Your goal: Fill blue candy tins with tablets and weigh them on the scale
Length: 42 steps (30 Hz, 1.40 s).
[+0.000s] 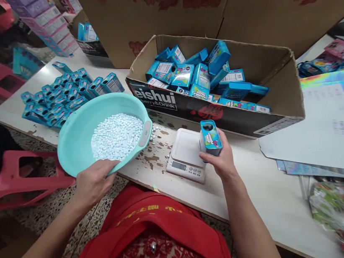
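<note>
My left hand point(97, 178) grips the near rim of a turquoise plastic basin point(74, 133), which is tilted and holds a heap of small pale candies point(116, 134). In my right hand point(221, 159) is a small blue candy box point(210, 136) with a dark round opening at its top. That hand is over the right side of a white digital scale point(187, 146); whether the box touches the scale I cannot tell. A few candies lie loose on the table beside the basin's handle. The digits on the scale's display are too small to read.
Behind the scale stands a cardboard carton point(175, 104) filled with blue boxes point(202, 76). Rows of similar boxes point(58, 99) stand on the table at left. Flat printed sheets point(327, 124) lie at right. A pink stool point(32, 182) is at lower left.
</note>
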Each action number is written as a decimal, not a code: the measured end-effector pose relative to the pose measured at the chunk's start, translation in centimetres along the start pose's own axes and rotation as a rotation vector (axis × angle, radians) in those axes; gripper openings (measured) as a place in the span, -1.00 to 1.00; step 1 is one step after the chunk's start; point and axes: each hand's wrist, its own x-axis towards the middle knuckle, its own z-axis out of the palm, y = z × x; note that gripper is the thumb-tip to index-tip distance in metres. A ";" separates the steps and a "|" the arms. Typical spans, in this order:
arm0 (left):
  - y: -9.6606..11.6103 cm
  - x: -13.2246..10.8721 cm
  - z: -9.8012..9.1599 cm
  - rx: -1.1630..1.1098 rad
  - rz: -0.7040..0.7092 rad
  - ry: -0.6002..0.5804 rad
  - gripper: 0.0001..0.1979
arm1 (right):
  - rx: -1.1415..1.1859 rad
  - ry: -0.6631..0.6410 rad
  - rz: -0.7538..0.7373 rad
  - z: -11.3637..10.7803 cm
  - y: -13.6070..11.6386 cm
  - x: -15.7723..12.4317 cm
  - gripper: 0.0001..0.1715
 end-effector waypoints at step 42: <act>9.1 3.8 4.6 -0.448 -0.013 0.116 -0.54 | -1.364 -0.628 -0.278 11.1 -0.1 -1.6 -0.78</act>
